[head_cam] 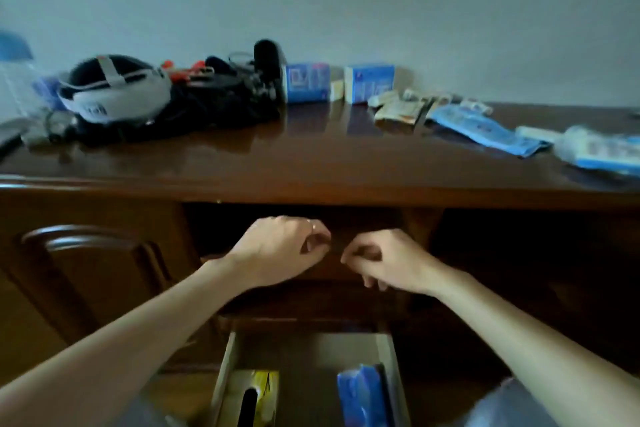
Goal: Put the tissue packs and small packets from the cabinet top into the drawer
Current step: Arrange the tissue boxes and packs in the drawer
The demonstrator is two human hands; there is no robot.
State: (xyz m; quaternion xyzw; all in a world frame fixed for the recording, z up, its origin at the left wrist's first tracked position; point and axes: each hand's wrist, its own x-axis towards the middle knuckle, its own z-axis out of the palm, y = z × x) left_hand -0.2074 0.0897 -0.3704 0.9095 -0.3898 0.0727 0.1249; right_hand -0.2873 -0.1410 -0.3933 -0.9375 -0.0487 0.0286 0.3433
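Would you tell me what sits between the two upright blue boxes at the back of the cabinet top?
In the head view, a small pale box sits between the left blue box and right blue box.

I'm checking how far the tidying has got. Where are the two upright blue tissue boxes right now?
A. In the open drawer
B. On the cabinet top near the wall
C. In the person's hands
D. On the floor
B: both blue tissue boxes stand on the cabinet top near the wall, while the left hand and right hand hold neither of them.

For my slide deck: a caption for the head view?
Both hands hover empty above the open drawer; tissue packs remain on the cabinet top.
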